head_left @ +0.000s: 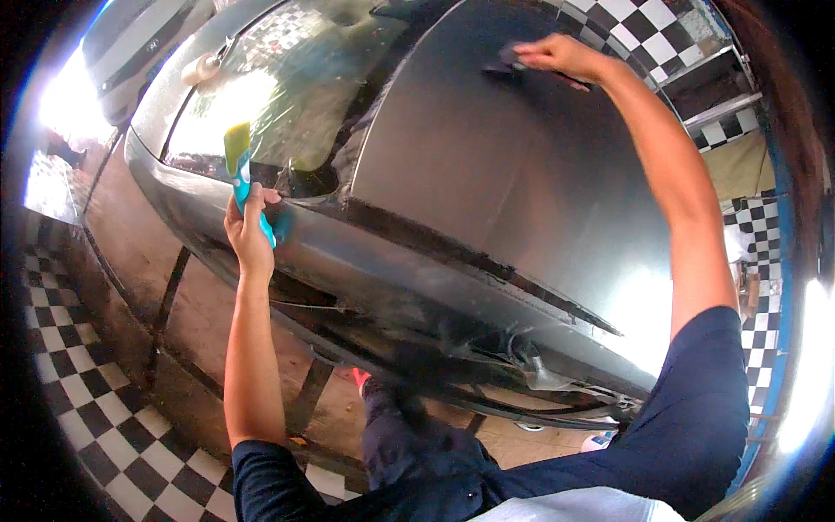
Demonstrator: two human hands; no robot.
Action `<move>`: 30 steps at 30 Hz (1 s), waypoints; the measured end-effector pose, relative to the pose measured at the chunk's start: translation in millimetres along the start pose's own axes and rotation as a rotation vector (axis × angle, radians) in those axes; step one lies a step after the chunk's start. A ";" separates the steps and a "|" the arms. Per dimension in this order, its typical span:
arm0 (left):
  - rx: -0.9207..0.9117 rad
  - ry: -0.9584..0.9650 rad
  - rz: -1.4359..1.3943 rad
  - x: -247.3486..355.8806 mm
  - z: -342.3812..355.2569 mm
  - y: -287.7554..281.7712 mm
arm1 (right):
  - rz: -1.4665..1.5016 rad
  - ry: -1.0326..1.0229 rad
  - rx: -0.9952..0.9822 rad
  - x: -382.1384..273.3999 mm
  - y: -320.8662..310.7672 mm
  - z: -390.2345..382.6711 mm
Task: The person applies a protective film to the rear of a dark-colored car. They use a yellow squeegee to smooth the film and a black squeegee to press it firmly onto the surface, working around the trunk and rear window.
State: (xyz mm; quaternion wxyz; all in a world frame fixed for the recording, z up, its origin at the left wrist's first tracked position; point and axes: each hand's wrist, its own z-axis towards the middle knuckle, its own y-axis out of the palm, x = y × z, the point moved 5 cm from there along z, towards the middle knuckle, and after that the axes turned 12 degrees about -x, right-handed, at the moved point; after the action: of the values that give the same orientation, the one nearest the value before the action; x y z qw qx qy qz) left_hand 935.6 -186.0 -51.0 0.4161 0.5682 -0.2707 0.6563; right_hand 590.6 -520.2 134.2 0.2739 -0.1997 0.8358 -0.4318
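My left hand (250,230) is closed round the handle of a teal squeegee-like tool (243,174) with a yellow-green blade end. It is held upright over the car's fender, beside the wet windshield (287,104). At the far side, my right arm reaches across the dark grey car hood (513,183). My right hand (561,59) grips a dark, flat piece (503,70) low over the hood or against it; its kind is too dark to make out. Some of its fingers are hidden behind the hand.
A cream cylindrical object (201,69) lies by the windshield's far left edge. The headlight (532,361) is near my body at the lower right. Black-and-white checkered floor (113,426) surrounds the car. A bottle (597,441) stands low beside the front bumper.
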 end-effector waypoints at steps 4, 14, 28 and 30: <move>0.021 -0.006 -0.012 -7.2 -0.5 -8.7 | -0.043 0.018 0.117 -43.4 7.6 61.2; -0.044 0.039 -0.094 -4.6 0.7 2.5 | 1.064 -0.106 0.267 18.2 28.5 -183.5; -0.007 -0.030 -0.030 -11.9 3.2 -8.8 | 0.453 0.148 0.633 3.7 113.6 -238.0; -0.015 0.002 -0.019 -3.6 1.6 -5.3 | 0.003 0.237 0.832 7.3 112.0 -227.2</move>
State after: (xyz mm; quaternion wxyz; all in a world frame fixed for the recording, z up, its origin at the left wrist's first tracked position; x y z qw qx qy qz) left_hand 941.0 -185.5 -54.7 0.4269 0.5669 -0.2698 0.6508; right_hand 430.8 -323.9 147.5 0.2339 -0.0199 0.6166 -0.7515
